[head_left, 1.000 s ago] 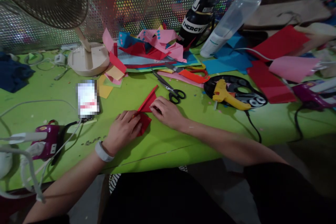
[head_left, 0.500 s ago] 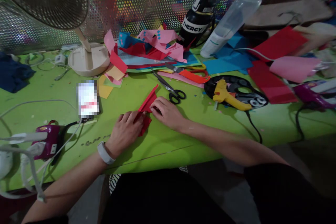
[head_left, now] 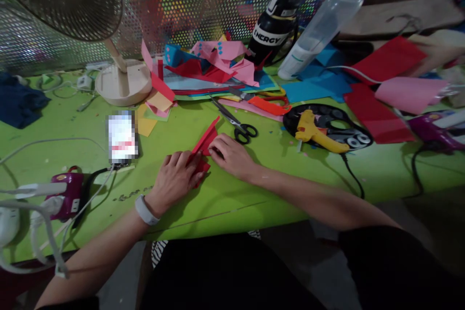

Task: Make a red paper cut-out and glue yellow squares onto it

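Observation:
A folded piece of red paper (head_left: 207, 141) lies on the green tabletop in front of me, one narrow end pointing up and to the right. My left hand (head_left: 176, 177), with a pale band at the wrist, presses on its left part; the fingers are bent and close together over the paper. My right hand (head_left: 232, 157) pinches the paper's right edge, thumb and fingertips together. Both hands hide parts of the folds. Black-handled scissors (head_left: 240, 128) lie just beyond my right hand, blades pointing away to the left.
A yellow glue gun (head_left: 312, 131) rests on a black tray at the right. Behind are coloured papers (head_left: 221, 65), a black bottle (head_left: 269, 34) and a clear bottle (head_left: 319, 34). At the left stand a fan (head_left: 123, 82), a phone (head_left: 122, 138) and a purple power strip (head_left: 65, 196) with cables.
My left fingers have shifted slightly on the red paper, the thumb side now lying a little further over it. My right hand stays almost where it was.

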Available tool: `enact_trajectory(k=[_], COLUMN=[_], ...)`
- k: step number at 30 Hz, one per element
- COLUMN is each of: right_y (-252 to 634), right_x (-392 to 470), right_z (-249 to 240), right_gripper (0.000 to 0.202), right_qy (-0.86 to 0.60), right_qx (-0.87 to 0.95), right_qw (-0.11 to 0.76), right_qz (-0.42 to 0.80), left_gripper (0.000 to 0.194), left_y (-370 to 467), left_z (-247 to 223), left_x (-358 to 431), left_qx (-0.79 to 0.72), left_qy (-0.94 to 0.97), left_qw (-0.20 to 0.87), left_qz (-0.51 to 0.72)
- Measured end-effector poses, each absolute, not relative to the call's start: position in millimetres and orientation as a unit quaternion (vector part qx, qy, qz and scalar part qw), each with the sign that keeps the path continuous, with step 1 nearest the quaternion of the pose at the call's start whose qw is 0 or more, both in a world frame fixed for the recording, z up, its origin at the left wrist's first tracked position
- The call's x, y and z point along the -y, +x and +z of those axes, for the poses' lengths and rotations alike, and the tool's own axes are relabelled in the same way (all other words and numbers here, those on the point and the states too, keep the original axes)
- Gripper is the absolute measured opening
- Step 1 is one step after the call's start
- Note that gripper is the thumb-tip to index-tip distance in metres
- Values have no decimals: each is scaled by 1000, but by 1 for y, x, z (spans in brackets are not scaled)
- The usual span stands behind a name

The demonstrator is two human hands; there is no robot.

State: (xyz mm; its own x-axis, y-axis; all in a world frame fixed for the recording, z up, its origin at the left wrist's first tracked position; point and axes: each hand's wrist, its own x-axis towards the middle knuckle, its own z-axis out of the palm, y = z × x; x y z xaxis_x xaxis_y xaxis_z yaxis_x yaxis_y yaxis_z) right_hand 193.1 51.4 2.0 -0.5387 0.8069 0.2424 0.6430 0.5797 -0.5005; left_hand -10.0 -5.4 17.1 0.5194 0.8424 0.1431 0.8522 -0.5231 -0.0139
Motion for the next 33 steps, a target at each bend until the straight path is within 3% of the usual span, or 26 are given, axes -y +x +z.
enact_trajectory(k=[16,33], right_y=[193,198], right_x=[-50,-58], right_z=[3,-3], right_gripper=[12,12], right_qy=[-442,-466], right_qx=[853,794], right_qw=[221,275], right_qz=[169,276], left_gripper=[48,47], left_y=[-10,-10], left_z=[18,18], left_x=[-2,0], left_qx=[479,473], left_qy=[-875,-878], left_qw=[44,63], left_qz=[-55,-35])
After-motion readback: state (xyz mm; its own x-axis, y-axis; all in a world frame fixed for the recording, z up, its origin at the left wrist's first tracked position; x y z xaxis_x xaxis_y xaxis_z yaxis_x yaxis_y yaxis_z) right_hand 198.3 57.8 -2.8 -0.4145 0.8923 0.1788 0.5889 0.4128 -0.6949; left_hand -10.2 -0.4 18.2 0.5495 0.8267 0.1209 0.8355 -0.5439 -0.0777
